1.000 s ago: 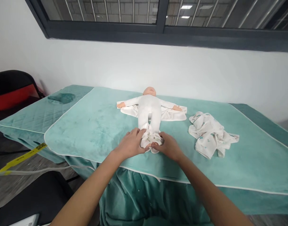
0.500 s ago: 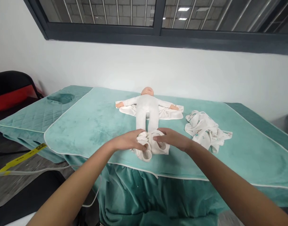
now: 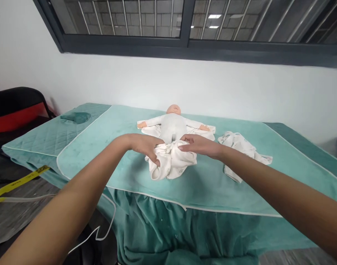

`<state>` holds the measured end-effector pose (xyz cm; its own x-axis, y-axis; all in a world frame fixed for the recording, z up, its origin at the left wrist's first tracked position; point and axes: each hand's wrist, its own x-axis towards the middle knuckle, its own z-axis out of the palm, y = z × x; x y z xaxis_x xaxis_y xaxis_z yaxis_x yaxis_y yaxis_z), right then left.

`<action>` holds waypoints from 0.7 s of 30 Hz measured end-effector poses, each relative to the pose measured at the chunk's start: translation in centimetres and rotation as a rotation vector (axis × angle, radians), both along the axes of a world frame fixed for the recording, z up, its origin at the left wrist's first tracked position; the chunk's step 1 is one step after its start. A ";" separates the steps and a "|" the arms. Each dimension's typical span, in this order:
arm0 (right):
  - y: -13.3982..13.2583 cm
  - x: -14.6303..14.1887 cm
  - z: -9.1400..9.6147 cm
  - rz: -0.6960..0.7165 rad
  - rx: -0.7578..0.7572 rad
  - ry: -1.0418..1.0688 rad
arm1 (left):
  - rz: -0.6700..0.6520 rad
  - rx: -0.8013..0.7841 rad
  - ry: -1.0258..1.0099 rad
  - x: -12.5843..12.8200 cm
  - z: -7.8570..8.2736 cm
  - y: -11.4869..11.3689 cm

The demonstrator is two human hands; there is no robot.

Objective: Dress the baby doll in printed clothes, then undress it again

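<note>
A baby doll (image 3: 173, 125) lies on its back on the green bed cover, head toward the wall and arms spread. White cloth (image 3: 201, 133) is spread beneath its arms and torso. Around the doll's lower legs is a bunched pair of white baby pants (image 3: 172, 160), which hides the feet and most of the legs. My left hand (image 3: 148, 145) is closed on the pants' left side, thumb toward me. On the other side my right hand (image 3: 197, 144) pinches the waistband between thumb and fingers.
A crumpled white printed baby garment (image 3: 240, 143) lies to the right, partly behind my right forearm. The green bed (image 3: 102, 147) stands against a white wall under a barred window. At left are a black and red chair (image 3: 18, 110), a yellow strap (image 3: 19, 180) and a white cable (image 3: 107, 232).
Both hands have moved up the doll's legs with the pants, away from me and a little higher. More of the legs is now covered. The view has shifted slightly.
</note>
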<state>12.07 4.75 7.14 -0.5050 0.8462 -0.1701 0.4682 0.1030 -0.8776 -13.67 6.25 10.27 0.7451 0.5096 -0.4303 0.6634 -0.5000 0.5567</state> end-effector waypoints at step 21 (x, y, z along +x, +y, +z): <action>-1.1 -2.6 10.6 0.260 0.269 -0.269 | 0.257 0.572 -0.357 1.3 6.8 -2.9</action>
<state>9.49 3.66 17.78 -0.6746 0.7290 -0.1160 0.6039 0.4547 -0.6547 -12.41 3.34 17.02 0.6170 0.7602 0.2035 0.6258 -0.6308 0.4588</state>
